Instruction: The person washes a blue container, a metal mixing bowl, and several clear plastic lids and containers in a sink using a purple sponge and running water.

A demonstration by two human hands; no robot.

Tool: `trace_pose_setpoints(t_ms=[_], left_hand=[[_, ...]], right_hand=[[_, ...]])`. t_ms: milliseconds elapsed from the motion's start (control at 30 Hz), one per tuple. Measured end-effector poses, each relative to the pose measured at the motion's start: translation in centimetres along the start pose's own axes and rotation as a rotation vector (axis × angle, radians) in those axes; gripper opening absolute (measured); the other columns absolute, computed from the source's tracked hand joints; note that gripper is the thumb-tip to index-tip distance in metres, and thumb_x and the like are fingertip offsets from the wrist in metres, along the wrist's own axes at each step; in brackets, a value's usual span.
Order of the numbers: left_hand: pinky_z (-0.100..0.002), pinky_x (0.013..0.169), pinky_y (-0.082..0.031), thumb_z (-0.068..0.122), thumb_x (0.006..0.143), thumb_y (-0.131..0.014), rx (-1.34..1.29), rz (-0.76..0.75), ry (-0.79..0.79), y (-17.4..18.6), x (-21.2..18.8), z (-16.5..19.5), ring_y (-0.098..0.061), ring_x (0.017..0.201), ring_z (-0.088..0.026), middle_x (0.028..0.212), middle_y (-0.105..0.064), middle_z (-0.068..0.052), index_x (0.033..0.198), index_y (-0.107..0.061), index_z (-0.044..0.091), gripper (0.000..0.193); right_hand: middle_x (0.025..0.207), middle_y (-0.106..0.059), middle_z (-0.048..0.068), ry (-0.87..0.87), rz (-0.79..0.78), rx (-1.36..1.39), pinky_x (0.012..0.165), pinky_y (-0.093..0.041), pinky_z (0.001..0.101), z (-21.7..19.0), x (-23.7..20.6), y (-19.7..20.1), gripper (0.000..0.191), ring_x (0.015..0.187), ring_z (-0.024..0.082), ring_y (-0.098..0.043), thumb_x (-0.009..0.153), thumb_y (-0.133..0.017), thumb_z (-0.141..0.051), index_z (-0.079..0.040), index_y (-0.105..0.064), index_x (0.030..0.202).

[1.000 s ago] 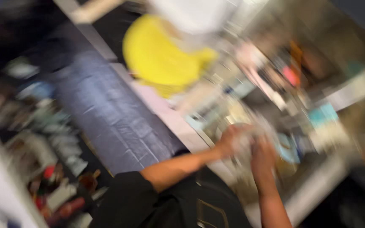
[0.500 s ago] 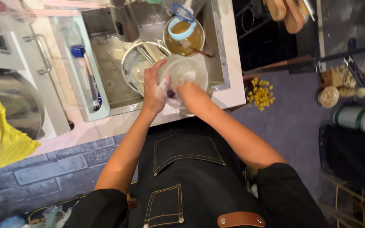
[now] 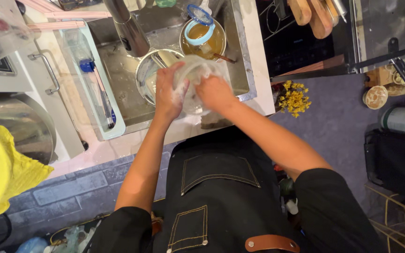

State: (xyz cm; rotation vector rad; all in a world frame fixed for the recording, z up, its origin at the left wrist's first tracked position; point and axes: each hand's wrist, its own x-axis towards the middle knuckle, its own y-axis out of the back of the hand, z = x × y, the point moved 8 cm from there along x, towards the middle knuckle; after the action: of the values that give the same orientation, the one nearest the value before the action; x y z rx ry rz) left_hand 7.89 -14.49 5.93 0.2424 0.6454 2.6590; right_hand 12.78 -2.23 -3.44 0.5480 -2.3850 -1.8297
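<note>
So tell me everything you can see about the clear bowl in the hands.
The clear bowl looks like glass or plastic, round, wet and sudsy. It is held tilted over the sink, above a steel bowl. The left hand grips its left rim; the right hand presses on its right side. Its lower part is hidden by the hands.

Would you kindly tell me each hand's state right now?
Left hand: closed on the clear soapy bowl.
Right hand: pressed inside that bowl.
</note>
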Motion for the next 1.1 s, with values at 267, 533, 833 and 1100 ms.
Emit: trace_pose_setpoints(t_ms=[267,533,833,1100], left_hand=[[-0.044,0.106,-0.044,0.026,0.097,-0.068,-0.026,0.144,0.077,-2.6,0.4,0.9,-0.056,0.117,-0.036,0.122,-0.055,-0.019,0.139,-0.059,0.013,0.045],[-0.042,0.103,-0.046,0.024,0.097,-0.068,-0.012,0.352,0.213,-6.3,-0.6,2.8,-0.057,0.113,-0.036,0.120,-0.054,-0.019,0.140,-0.057,0.014,0.046],[-0.041,0.109,-0.046,0.014,0.100,-0.065,-0.039,0.558,0.185,-9.8,-1.2,6.6,-0.057,0.123,-0.034,0.128,-0.059,-0.015,0.140,-0.059,0.014,0.041],[-0.044,0.099,-0.045,0.028,0.089,-0.077,0.173,0.488,0.264,-7.6,0.0,6.2,-0.055,0.113,-0.038,0.120,-0.054,-0.017,0.132,-0.061,0.020,0.047]], right_hand=[[0.096,-0.069,0.025,-0.246,0.113,0.677,0.081,-0.054,0.0486,0.2,0.3,1.7,0.020,0.092,0.040,-0.068,0.091,-0.066,-0.014,0.002,-0.062,0.101],[0.089,-0.068,0.026,0.209,0.024,0.481,0.072,-0.052,0.0538,3.2,-2.4,10.4,0.020,0.082,0.049,-0.067,0.086,-0.069,-0.013,0.004,-0.066,0.097],[0.085,-0.070,0.021,0.131,0.125,1.010,0.071,-0.055,0.0485,8.4,-1.2,8.5,0.015,0.075,0.036,-0.070,0.096,-0.053,-0.009,-0.003,-0.065,0.102],[0.104,-0.072,0.026,0.388,0.087,0.133,0.065,-0.053,0.0491,8.0,-1.9,4.5,0.018,0.075,0.037,-0.068,0.091,-0.066,-0.020,-0.006,-0.070,0.102]])
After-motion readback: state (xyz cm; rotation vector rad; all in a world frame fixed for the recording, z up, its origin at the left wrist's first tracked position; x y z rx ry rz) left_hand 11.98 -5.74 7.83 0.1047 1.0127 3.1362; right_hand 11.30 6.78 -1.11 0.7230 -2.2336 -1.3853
